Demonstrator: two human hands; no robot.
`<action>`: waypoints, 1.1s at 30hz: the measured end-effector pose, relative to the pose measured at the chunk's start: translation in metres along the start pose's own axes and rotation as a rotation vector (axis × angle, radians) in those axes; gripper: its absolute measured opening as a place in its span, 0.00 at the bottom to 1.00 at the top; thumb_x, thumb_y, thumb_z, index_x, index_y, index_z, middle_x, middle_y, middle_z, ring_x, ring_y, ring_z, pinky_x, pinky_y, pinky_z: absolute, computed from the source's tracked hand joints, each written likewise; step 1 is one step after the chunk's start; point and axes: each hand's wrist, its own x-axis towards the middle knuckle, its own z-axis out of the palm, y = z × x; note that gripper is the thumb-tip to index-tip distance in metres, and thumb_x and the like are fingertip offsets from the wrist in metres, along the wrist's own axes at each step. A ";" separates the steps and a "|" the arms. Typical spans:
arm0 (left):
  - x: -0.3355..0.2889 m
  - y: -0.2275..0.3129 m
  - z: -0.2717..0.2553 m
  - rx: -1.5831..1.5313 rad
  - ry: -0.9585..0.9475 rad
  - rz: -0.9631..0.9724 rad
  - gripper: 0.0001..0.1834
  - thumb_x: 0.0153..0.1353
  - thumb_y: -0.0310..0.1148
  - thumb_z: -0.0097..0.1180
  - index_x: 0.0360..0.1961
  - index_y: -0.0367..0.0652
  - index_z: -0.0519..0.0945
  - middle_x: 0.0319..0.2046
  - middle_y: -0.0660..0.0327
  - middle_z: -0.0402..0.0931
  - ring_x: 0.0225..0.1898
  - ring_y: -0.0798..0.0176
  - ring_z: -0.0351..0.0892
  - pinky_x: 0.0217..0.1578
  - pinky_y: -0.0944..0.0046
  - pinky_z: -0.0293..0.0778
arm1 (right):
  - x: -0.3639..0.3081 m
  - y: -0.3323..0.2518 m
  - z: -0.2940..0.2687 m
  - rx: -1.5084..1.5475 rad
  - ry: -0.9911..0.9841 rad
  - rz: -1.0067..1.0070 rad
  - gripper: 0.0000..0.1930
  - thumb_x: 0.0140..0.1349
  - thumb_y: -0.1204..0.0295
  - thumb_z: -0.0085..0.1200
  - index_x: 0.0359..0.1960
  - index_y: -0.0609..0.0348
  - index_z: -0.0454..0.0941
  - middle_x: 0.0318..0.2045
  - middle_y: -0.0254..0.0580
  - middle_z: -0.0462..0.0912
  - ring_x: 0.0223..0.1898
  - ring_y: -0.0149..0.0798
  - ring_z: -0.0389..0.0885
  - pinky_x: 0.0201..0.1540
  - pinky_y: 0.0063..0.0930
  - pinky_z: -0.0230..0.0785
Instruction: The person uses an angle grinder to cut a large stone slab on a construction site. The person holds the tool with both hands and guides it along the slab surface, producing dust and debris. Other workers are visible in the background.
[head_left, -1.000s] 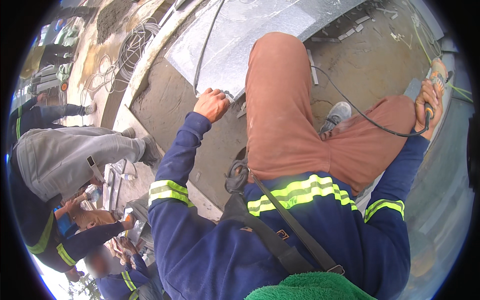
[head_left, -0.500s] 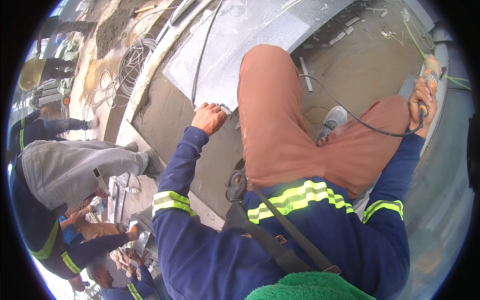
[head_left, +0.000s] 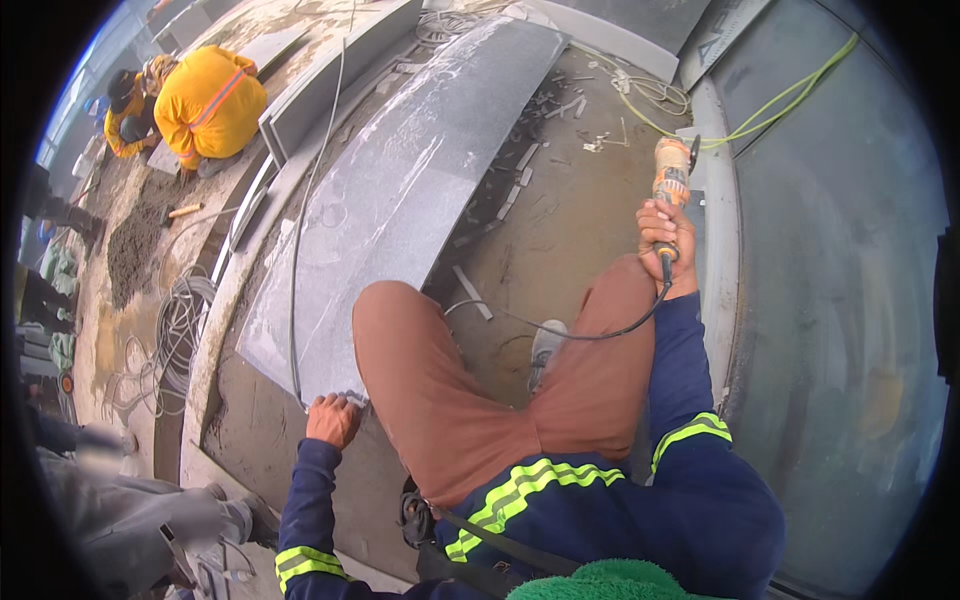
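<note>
Right of centre: dusty orange-bodied grinder (head_left: pixel 671 178), right hand (head_left: pixel 664 226) closed around it; left hand (head_left: pixel 333 420) curled at long grey stone slab (head_left: pixel 400 180), hold unclear. Risk: disc (head_left: pixel 694 154), if spinning, could nick nearby yellow-green cable (head_left: pixel 832 62).

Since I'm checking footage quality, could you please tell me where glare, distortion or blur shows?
In the head view, glare or dust whitens the stone slab; the grey panel at right has hazy sheen and bowed edges; the angle grinder looks fairly crisp; a co-worker's grey trousers, lower left, are partly blurred.
</note>
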 end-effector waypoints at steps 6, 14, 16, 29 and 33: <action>0.017 0.002 -0.024 0.035 -0.083 0.053 0.09 0.63 0.35 0.57 0.27 0.47 0.82 0.30 0.61 0.83 0.41 0.57 0.83 0.44 0.54 0.76 | -0.014 -0.020 -0.018 0.032 0.011 0.010 0.06 0.73 0.79 0.48 0.40 0.66 0.63 0.27 0.37 0.68 0.22 0.28 0.71 0.23 0.22 0.73; 0.022 0.006 -0.016 0.109 -0.133 0.127 0.10 0.64 0.37 0.60 0.30 0.43 0.82 0.32 0.61 0.82 0.43 0.58 0.83 0.47 0.57 0.76 | -0.007 -0.024 -0.009 0.035 0.081 0.015 0.08 0.72 0.80 0.48 0.37 0.62 0.60 0.24 0.37 0.67 0.19 0.30 0.71 0.22 0.23 0.75; 0.027 0.008 -0.015 0.132 -0.156 0.108 0.09 0.64 0.37 0.59 0.33 0.43 0.82 0.34 0.60 0.82 0.44 0.57 0.83 0.48 0.57 0.76 | -0.005 -0.027 -0.006 0.034 0.078 0.037 0.08 0.72 0.79 0.49 0.37 0.62 0.60 0.24 0.37 0.68 0.19 0.30 0.71 0.22 0.23 0.75; -0.015 0.015 0.004 -0.228 0.191 -0.476 0.10 0.60 0.37 0.61 0.36 0.41 0.83 0.36 0.52 0.86 0.42 0.50 0.85 0.47 0.53 0.78 | -0.008 -0.008 -0.001 0.070 0.048 0.059 0.08 0.73 0.79 0.47 0.38 0.62 0.60 0.27 0.37 0.66 0.22 0.31 0.72 0.24 0.24 0.74; -0.051 0.022 -0.005 -0.581 0.351 -1.069 0.13 0.64 0.38 0.60 0.44 0.42 0.86 0.40 0.51 0.88 0.38 0.50 0.86 0.45 0.53 0.81 | -0.010 -0.009 -0.003 0.079 0.027 0.051 0.08 0.73 0.80 0.48 0.38 0.62 0.60 0.27 0.37 0.66 0.23 0.31 0.72 0.25 0.24 0.74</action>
